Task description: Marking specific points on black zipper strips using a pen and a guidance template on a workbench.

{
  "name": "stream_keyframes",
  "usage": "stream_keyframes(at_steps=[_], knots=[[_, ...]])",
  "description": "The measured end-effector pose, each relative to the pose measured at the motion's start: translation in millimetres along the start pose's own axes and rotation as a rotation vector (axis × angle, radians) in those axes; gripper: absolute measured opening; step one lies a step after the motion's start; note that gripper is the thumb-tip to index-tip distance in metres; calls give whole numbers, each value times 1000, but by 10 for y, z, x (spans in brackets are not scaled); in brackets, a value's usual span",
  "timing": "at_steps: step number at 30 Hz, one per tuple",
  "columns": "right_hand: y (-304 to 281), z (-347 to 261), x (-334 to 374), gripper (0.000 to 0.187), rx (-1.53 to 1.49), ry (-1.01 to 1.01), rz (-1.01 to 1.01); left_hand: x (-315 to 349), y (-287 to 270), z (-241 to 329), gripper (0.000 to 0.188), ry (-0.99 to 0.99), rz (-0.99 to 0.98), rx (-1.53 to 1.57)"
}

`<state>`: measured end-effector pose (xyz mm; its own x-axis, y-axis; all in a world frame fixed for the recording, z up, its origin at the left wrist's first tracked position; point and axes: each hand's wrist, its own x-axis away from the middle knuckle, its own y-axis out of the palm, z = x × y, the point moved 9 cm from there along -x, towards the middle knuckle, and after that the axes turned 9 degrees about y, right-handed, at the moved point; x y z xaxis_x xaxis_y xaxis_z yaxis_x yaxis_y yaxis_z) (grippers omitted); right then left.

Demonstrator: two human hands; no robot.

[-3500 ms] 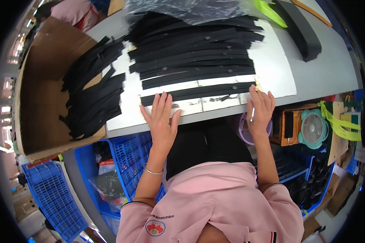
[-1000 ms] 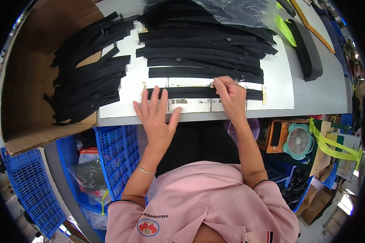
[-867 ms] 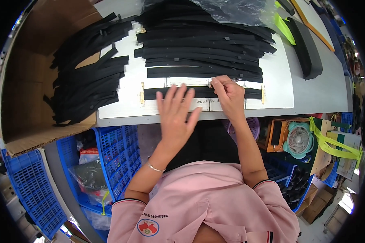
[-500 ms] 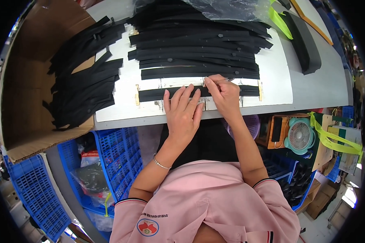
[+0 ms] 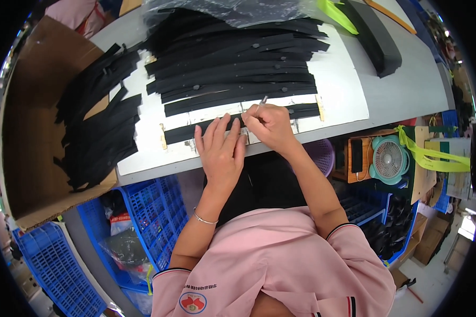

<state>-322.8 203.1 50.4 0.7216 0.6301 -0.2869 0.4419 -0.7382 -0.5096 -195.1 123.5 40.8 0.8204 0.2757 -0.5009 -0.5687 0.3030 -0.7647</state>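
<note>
A long black strip (image 5: 301, 111) lies across the near edge of a white board (image 5: 344, 84), between two small yellow stops. My left hand (image 5: 220, 149) rests flat on the strip with its fingers spread, pinning it down. My right hand (image 5: 269, 126) is closed around a thin silver pen-like tool (image 5: 261, 101) whose tip meets the strip's middle. Behind it, a big pile of the same black strips (image 5: 238, 58) covers the board.
A cardboard box (image 5: 31, 127) at left holds more black strips (image 5: 98, 127). A clear plastic bag (image 5: 232, 8) and a black bar (image 5: 378, 37) lie at the back. Blue crates (image 5: 148, 211), a small fan (image 5: 388, 158) and a phone (image 5: 356, 156) sit below the table edge.
My left hand slid right along the strip and settled flat beside my right hand. My right hand moved from the strip's right end to its middle, now holding the tool.
</note>
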Motion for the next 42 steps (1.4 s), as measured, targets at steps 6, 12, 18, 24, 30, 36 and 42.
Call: stream_keyframes(at_steps=[6, 12, 18, 24, 30, 36, 42], knots=[[-653, 294, 141, 15, -454, 294, 161, 6, -4, 10, 35, 0, -34, -16], [-991, 839, 161, 21, -314, 442, 205, 1, 18, 26, 36, 9, -29, -9], [-945, 819, 128, 19, -339, 402, 187, -210, 125, 237, 34, 27, 15, 144], [-923, 847, 123, 17, -304, 339, 181, -580, 537, 659, 24, 104, 26, 291], [-891, 855, 121, 21, -218, 388, 113, -630, 637, 640, 15, 78, 46, 284], [-879, 739, 97, 18, -88, 343, 94, -638, 630, 642, 15, 69, 52, 265], [-941, 855, 182, 21, -284, 317, 181, -639, 635, 652, 14, 63, 58, 267]])
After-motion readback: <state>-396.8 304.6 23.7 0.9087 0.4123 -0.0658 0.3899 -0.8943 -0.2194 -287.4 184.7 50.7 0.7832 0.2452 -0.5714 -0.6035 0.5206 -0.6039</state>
